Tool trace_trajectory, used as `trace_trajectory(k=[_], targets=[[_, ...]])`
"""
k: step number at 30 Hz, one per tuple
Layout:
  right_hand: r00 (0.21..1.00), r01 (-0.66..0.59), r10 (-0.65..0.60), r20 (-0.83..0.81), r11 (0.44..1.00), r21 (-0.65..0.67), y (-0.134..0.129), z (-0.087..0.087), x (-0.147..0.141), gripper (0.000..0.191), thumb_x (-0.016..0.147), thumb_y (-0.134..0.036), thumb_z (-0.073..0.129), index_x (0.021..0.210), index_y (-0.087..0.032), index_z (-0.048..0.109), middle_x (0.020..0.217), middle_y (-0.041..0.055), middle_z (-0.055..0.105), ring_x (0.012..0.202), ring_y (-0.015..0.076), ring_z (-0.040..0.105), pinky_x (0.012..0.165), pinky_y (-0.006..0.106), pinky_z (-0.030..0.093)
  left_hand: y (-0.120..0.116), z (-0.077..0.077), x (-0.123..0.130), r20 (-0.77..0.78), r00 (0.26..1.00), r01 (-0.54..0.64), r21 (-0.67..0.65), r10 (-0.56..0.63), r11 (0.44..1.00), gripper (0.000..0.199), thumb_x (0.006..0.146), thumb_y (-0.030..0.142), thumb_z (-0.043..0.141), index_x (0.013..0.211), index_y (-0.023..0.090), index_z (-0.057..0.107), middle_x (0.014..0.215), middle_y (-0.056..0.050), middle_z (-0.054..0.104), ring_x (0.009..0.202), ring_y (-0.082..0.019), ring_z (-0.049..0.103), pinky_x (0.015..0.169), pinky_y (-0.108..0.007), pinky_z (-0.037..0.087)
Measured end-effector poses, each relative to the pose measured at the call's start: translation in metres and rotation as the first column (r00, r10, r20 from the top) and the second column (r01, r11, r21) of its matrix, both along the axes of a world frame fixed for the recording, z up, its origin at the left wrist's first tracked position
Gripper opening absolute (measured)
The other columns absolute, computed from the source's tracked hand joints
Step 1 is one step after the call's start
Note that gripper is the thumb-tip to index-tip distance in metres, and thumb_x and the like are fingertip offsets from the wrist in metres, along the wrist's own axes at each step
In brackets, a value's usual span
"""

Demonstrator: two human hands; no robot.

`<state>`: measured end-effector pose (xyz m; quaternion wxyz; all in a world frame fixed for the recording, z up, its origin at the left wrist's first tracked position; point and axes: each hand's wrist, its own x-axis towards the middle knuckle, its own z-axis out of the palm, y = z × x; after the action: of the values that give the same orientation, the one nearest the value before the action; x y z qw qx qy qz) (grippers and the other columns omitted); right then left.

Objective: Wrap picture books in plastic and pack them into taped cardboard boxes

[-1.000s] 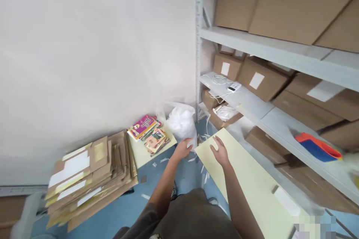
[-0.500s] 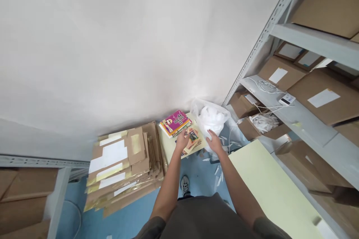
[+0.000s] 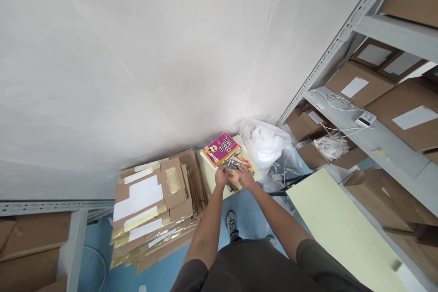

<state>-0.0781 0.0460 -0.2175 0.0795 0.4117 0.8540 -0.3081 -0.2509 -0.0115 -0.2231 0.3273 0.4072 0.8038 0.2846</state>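
On a small pale-yellow tabletop [image 3: 207,175] by the wall lie two groups of books. A purple book [image 3: 219,149] with an orange lower band tops the back stack. In front of it, a lower pile carries an orange-pink illustrated book [image 3: 243,163], partly hidden by my hands. My left hand [image 3: 221,176] is closed at that book's left edge, its fingertips curled in and partly hidden. Fingers apart, my right hand [image 3: 245,178] rests on the right part of the same book's cover.
Flattened cardboard boxes [image 3: 143,191] are stacked to the left. Right of the books stands a clear plastic bag with white filling [image 3: 265,146]. A pale-yellow table surface [image 3: 345,223] extends at the right, beside grey shelving [image 3: 386,130] with cartons. Paper scraps litter the blue floor.
My right hand has left the white plastic bag and moved left onto the illustrated book. My left hand has shifted down to the book's edge. The view has turned slightly.
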Motion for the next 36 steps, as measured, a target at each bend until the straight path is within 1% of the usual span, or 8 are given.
trace_trajectory(k=[4,7,10,15,19,23,28,36], targets=[[0.905,0.283,-0.305,-0.295,0.952,-0.117,0.004,0.005,0.015,0.072,0.086,-0.025,0.06,0.157,-0.022,0.051,0.165,0.0124,0.046,0.157,0.0342,0.034,0.127,0.054,0.031,0.003,0.01,0.001,0.191,0.968,-0.177,0.05,0.165,0.983,0.01,0.085,0.028,0.071,0.083,0.018,0.074,0.081,-0.006,0.075,0.076,-0.021,0.069,0.075,-0.03,0.05],[0.605,0.482,-0.619,-0.5,0.785,-0.389,0.01,0.013,0.033,0.07,0.079,-0.038,0.069,0.148,-0.028,0.059,0.142,0.0088,0.068,0.132,0.0336,0.063,0.111,0.05,0.05,0.012,0.028,0.015,0.488,0.861,-0.255,0.164,0.146,0.953,0.015,0.074,0.031,0.08,0.077,0.018,0.073,0.078,-0.005,0.074,0.073,-0.021,0.068,0.074,-0.031,0.052],[0.329,0.459,-0.783,-0.528,0.622,-0.635,0.019,0.031,0.059,0.061,0.072,-0.046,0.076,0.129,-0.025,0.07,0.116,0.0088,0.079,0.104,0.0329,0.074,0.087,0.045,0.061,0.024,0.049,0.04,0.644,0.764,-0.191,0.276,-0.034,0.942,0.023,0.069,0.037,0.083,0.078,0.019,0.074,0.08,-0.004,0.074,0.074,-0.02,0.067,0.073,-0.032,0.053],[0.085,0.378,-0.806,-0.586,0.57,-0.73,0.031,0.078,0.133,0.043,0.065,-0.045,0.082,0.102,-0.024,0.075,0.105,0.0085,0.081,0.093,0.0309,0.075,0.074,0.038,0.059,0.053,0.086,0.104,0.727,0.645,-0.018,0.324,-0.237,0.946,0.041,0.067,0.047,0.089,0.093,0.017,0.078,0.092,-0.008,0.077,0.085,-0.022,0.071,0.078,-0.033,0.057],[-0.028,0.379,-0.803,-0.596,0.543,-0.749,0.027,0.113,0.217,0.045,0.061,-0.043,0.086,0.101,-0.025,0.076,0.105,0.0081,0.082,0.093,0.0309,0.075,0.072,0.037,0.057,0.075,0.113,0.174,0.737,0.604,0.113,0.296,-0.302,0.948,0.059,0.065,0.046,0.091,0.114,0.018,0.076,0.099,-0.008,0.077,0.088,-0.022,0.072,0.077,-0.032,0.058],[-0.127,0.404,-0.787,-0.604,0.515,-0.756,0.007,0.138,0.311,0.049,0.059,-0.041,0.089,0.102,-0.025,0.076,0.098,0.0067,0.082,0.089,0.0305,0.074,0.072,0.038,0.057,0.088,0.132,0.261,0.729,0.541,0.292,0.306,-0.42,0.906,0.06,0.062,0.04,0.092,0.115,0.018,0.073,0.105,-0.01,0.076,0.091,-0.024,0.073,0.074,-0.033,0.058],[-0.295,0.474,-0.765,-0.573,0.404,-0.783,-0.036,0.158,0.432,0.048,0.06,-0.038,0.089,0.103,-0.026,0.072,0.086,0.0028,0.079,0.083,0.0267,0.073,0.074,0.039,0.057,0.092,0.143,0.384,0.707,0.481,0.445,0.313,-0.519,0.839,0.058,0.063,0.038,0.089,0.116,0.02,0.071,0.106,-0.009,0.074,0.09,-0.022,0.072,0.074,-0.032,0.057],[-0.507,0.528,-0.649,-0.567,0.286,-0.8,-0.119,0.172,0.569,0.048,0.065,-0.032,0.083,0.111,-0.027,0.069,0.084,-0.0017,0.074,0.08,0.0205,0.07,0.074,0.034,0.056,0.086,0.153,0.551,0.675,0.304,0.715,0.306,-0.673,0.629,0.056,0.068,0.038,0.085,0.119,0.021,0.07,0.104,-0.008,0.074,0.091,-0.021,0.072,0.077,-0.033,0.059]])
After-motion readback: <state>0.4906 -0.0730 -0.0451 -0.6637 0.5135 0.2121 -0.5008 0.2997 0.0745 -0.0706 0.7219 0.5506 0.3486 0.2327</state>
